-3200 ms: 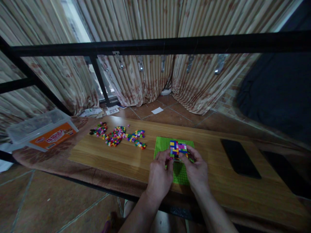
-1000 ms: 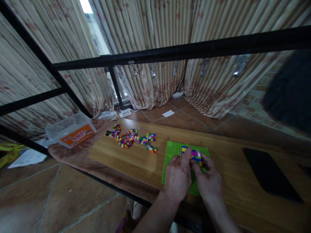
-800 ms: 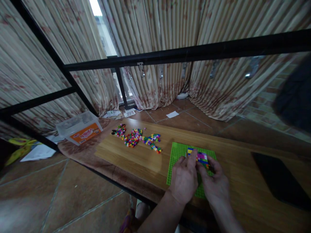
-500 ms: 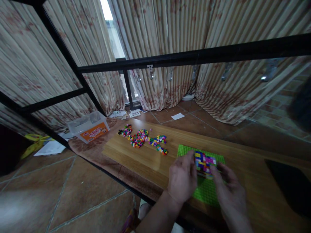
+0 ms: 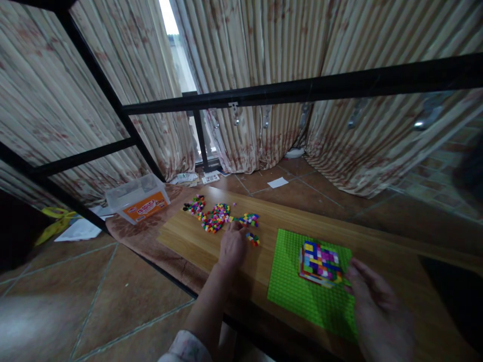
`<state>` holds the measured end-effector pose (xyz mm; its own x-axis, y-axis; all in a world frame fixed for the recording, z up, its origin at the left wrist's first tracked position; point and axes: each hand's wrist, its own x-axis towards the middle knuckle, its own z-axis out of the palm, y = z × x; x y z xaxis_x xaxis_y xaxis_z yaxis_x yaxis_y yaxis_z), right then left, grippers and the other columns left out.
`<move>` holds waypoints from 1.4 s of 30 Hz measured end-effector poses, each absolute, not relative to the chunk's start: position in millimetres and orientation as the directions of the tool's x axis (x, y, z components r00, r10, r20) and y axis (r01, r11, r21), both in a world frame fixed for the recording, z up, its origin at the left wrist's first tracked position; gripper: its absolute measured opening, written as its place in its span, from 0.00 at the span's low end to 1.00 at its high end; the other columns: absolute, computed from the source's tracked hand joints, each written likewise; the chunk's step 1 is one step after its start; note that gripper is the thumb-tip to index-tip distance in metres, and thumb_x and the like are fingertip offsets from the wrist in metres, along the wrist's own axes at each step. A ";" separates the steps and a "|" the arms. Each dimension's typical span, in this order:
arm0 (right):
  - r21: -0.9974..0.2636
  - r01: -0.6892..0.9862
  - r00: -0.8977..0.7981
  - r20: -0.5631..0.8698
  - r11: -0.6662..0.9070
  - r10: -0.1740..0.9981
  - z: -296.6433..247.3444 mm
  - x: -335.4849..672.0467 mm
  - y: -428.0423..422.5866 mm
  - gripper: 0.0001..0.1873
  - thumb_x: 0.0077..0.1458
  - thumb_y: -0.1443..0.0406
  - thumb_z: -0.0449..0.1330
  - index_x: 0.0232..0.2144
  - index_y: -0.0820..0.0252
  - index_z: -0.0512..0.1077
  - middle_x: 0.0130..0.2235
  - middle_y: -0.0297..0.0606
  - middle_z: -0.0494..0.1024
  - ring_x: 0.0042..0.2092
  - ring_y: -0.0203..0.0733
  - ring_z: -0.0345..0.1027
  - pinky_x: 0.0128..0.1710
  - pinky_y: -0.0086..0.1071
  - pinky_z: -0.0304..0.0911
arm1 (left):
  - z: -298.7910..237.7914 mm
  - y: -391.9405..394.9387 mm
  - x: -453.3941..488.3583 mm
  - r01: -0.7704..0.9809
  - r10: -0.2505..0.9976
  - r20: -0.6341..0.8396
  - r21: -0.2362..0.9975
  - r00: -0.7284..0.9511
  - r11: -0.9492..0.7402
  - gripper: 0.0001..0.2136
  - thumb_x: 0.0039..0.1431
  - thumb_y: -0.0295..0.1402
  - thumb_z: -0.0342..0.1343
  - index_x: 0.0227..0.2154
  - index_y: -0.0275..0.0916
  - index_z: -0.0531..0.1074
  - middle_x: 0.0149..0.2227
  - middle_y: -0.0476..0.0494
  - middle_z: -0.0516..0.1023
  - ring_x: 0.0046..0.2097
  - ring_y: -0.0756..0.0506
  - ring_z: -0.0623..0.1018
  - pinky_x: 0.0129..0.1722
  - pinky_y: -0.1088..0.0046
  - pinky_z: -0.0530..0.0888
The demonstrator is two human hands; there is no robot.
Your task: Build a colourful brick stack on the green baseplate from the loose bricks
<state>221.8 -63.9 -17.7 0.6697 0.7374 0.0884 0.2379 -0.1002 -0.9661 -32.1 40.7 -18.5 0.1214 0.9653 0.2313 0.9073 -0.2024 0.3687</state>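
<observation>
My left hand reaches into the loose toy bricks on the wooden board, its fingers bent down and closed among them. What lies under the fingertips is hidden. A block of multicoloured bricks, several layers high, stands on the green baseplate. My right hand hovers over the right edge of the baseplate, a little apart from the block. Its thumb and fingers are curled and blurred, and I cannot make out whether anything is between them.
The bricks lie on a long wooden board over a brown cloth. A clear plastic box with an orange label stands at the left end. A dark flat object lies at the right. A black metal bar crosses behind.
My left hand has left the brick block and moved left to the loose bricks. My right hand has drawn back slightly to the right, off the block, which stays on the baseplate.
</observation>
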 end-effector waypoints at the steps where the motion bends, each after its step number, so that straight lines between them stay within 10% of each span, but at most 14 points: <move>1: -0.966 0.214 0.678 0.038 -0.147 0.734 -16.0 221.0 -63.8 0.30 0.47 0.46 0.60 0.47 0.58 0.75 0.42 0.44 0.80 0.39 0.51 0.73 0.41 0.43 0.62 | -19.2 40.5 -32.7 0.904 0.965 0.233 0.375 0.123 -0.206 0.15 0.56 0.22 0.49 0.41 0.41 0.78 0.45 0.41 0.72 0.48 0.44 0.70 0.50 0.67 0.69; 17: -0.978 0.105 0.677 -0.061 -0.178 0.733 -11.2 215.8 -62.6 0.27 0.45 0.48 0.63 0.43 0.59 0.76 0.37 0.43 0.81 0.37 0.50 0.74 0.39 0.42 0.64 | -12.8 35.8 -30.4 0.912 0.953 0.284 0.357 0.102 -0.204 0.07 0.57 0.25 0.52 0.35 0.39 0.74 0.47 0.40 0.72 0.49 0.43 0.71 0.50 0.64 0.68; 22: -0.984 0.131 0.705 0.009 -0.118 0.709 -5.6 213.6 -62.5 0.26 0.45 0.50 0.63 0.43 0.60 0.76 0.38 0.44 0.80 0.39 0.49 0.73 0.41 0.41 0.65 | 2.6 19.5 -18.0 0.718 0.897 0.433 0.596 0.089 -0.359 0.05 0.58 0.27 0.51 0.35 0.38 0.72 0.45 0.41 0.73 0.47 0.45 0.73 0.49 0.67 0.70; 29: -0.969 0.225 0.664 0.227 0.099 0.713 0.2 203.6 -67.6 0.18 0.51 0.53 0.61 0.38 0.60 0.77 0.40 0.42 0.80 0.40 0.45 0.73 0.43 0.38 0.67 | 13.7 -34.3 42.8 0.251 0.966 0.257 0.933 0.037 -0.258 0.06 0.60 0.32 0.53 0.38 0.39 0.71 0.37 0.46 0.78 0.39 0.49 0.77 0.39 0.74 0.73; 35: -0.975 0.185 0.587 0.208 0.121 0.783 2.7 203.4 -71.6 0.15 0.52 0.55 0.61 0.36 0.59 0.77 0.37 0.39 0.80 0.39 0.43 0.73 0.41 0.37 0.67 | 8.8 -44.8 73.6 0.063 0.985 0.167 0.983 0.051 -0.170 0.05 0.59 0.32 0.54 0.38 0.38 0.70 0.35 0.45 0.79 0.38 0.49 0.79 0.38 0.74 0.75; 42: -0.945 0.283 0.373 0.264 0.162 0.890 4.7 201.9 -76.5 0.12 0.53 0.57 0.61 0.36 0.55 0.77 0.38 0.38 0.79 0.40 0.42 0.72 0.41 0.35 0.66 | 9.0 -57.4 80.9 0.233 0.956 0.265 0.929 0.123 -0.287 0.07 0.60 0.28 0.52 0.40 0.41 0.70 0.37 0.47 0.79 0.39 0.49 0.79 0.41 0.74 0.75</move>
<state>201.9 -76.5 4.7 0.3731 0.8895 0.2638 0.2827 0.1618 -0.9455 80.9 -57.4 9.0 0.1228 0.9565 0.2647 0.2332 -0.2871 0.9291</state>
